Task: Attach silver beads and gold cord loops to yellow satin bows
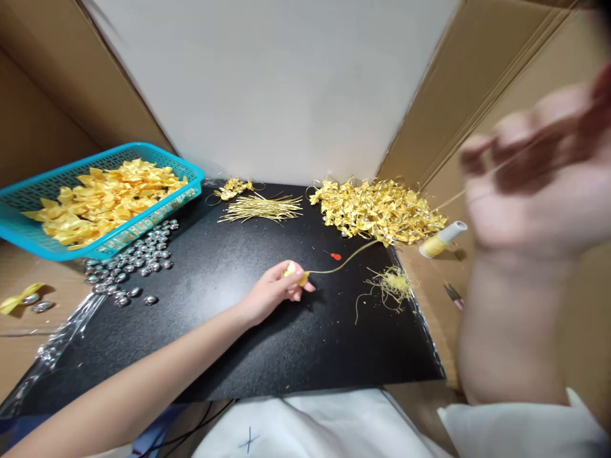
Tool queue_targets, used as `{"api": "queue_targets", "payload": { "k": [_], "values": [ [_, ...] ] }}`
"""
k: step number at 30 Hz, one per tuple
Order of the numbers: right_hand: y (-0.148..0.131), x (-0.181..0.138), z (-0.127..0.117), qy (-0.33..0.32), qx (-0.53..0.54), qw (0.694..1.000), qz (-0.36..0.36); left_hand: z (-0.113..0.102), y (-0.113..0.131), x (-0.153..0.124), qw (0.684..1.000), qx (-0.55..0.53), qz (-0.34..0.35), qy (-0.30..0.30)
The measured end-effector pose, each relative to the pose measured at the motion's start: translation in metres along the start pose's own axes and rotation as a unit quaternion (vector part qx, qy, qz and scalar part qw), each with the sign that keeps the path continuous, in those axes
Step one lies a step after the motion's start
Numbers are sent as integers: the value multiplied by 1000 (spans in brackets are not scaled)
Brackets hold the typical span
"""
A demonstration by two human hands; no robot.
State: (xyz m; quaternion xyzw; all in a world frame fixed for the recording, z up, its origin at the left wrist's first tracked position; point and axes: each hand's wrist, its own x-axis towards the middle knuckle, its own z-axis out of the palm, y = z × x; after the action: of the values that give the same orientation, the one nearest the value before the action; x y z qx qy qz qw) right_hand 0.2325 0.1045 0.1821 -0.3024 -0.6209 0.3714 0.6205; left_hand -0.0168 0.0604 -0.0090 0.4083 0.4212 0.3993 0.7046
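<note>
My left hand (281, 283) is closed over the black board, pinching a yellow ribbon bow (303, 278) that its fingers partly cover. A yellow thread (351, 259) leads from the bow off to the right. High at the right, close to the camera, my right hand (534, 165) is raised and blurred, its fingers curled. The thread runs up to it and across its palm; whether a needle is on its end is hidden. On the board between the hands lies a small red thing (335, 256) with a thin point.
A turquoise basket (198, 175) of yellow bows stands left, with silver beads (138, 261) before it. Gold wire ties (262, 208) and a heap of beaded bows (382, 210) lie at the back. To the right are thread scraps (394, 283), a thread spool (442, 240) and pointed metal tips (453, 296).
</note>
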Motion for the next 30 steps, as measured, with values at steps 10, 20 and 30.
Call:
{"api": "queue_targets", "payload": {
  "k": [10, 20, 30],
  "values": [
    [130, -170, 53, 184, 237, 866, 401, -112, 82, -31, 907, 411, -49, 69],
    [149, -166, -22, 241, 27, 907, 345, -84, 60, -8, 881, 470, 18, -50],
    [127, -124, 31, -117, -143, 955, 232, -45, 57, 22, 815, 553, -33, -171]
  ]
}}
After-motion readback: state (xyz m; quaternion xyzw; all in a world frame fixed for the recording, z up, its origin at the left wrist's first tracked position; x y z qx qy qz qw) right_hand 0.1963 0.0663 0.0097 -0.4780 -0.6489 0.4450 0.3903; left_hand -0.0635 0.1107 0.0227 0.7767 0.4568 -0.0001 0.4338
